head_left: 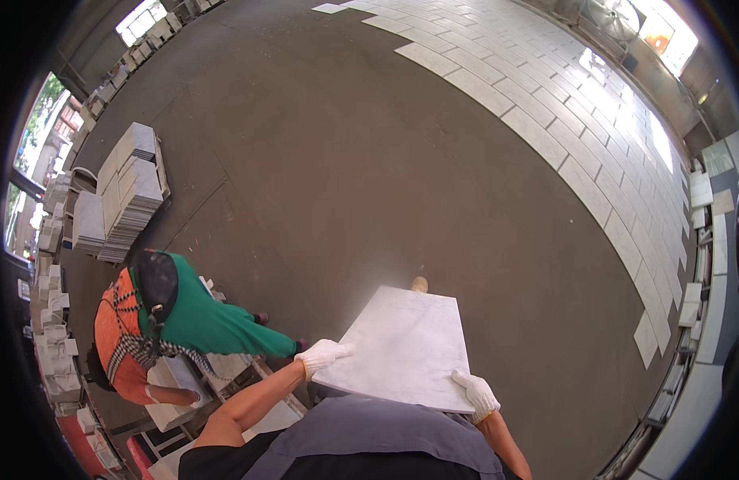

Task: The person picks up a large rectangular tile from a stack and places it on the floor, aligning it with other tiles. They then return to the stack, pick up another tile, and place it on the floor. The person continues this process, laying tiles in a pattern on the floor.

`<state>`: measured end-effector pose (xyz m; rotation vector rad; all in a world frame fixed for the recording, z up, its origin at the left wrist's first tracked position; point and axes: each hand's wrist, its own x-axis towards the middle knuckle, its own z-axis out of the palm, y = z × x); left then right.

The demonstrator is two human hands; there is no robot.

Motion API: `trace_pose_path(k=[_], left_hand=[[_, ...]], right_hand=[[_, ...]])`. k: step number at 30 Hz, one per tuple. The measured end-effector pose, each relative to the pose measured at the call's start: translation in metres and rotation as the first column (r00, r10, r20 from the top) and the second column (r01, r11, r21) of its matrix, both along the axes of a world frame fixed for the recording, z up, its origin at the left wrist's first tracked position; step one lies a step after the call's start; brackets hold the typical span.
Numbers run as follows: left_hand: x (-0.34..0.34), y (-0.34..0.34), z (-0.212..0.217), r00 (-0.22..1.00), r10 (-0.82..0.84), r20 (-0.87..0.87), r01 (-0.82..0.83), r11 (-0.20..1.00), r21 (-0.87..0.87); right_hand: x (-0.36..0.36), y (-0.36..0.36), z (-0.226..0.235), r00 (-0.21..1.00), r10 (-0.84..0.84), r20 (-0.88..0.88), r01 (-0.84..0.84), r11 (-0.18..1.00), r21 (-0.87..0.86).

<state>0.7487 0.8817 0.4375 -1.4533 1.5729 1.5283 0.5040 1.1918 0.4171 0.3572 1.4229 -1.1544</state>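
Note:
A white stone tile (pixel 401 344) with faint grey veining is held flat in front of my body, at about waist height. My left hand (pixel 325 356), in a white knitted glove, grips its left edge with the thumb on top. On the right side my gloved right hand (pixel 475 394) grips the near right corner, thumb on the upper face. The fingers of both hands are hidden under the slab. Beyond the tile's far edge the tip of a tan shoe (pixel 420 284) shows on the floor.
At my left a co-worker (pixel 169 320) in orange and green bends over stacked tiles (pixel 171 390). Farther left stands a pallet of stacked tiles (pixel 129 192). Rows of pale tiles (pixel 545 112) lie on the grey floor (pixel 305 160) at the far right. More tiles (pixel 701 192) line the right wall.

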Motion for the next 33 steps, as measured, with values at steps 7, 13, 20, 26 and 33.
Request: trace_pose_path(k=[7, 13, 20, 26, 33], left_hand=[[-0.138, -0.136, 0.03, 0.895, 0.443, -0.057, -0.431, 0.889, 0.155], [-0.226, -0.266, 0.049, 0.927, 0.353, -0.124, -0.361, 0.932, -0.045], [-0.345, -0.506, 0.033, 0.956, 0.262, -0.132, -0.271, 0.961, -0.051], [-0.453, -0.695, 0.059, 0.935, 0.329, -0.132, -0.294, 0.928, 0.23], [-0.569, -0.881, 0.076, 0.969, 0.241, -0.056, -0.233, 0.966, 0.115]], right_hand=[[-0.198, -0.199, 0.009, 0.982, 0.132, 0.138, -0.128, 0.991, -0.041], [-0.293, -0.346, 0.011, 0.974, 0.224, 0.021, -0.222, 0.972, -0.072], [-0.386, -0.556, 0.008, 0.975, -0.05, 0.215, 0.061, 0.997, -0.044], [-0.469, -0.715, 0.055, 0.954, -0.136, 0.267, 0.129, 0.991, 0.047], [-0.576, -0.906, 0.055, 0.966, -0.125, 0.226, 0.124, 0.992, 0.018]])
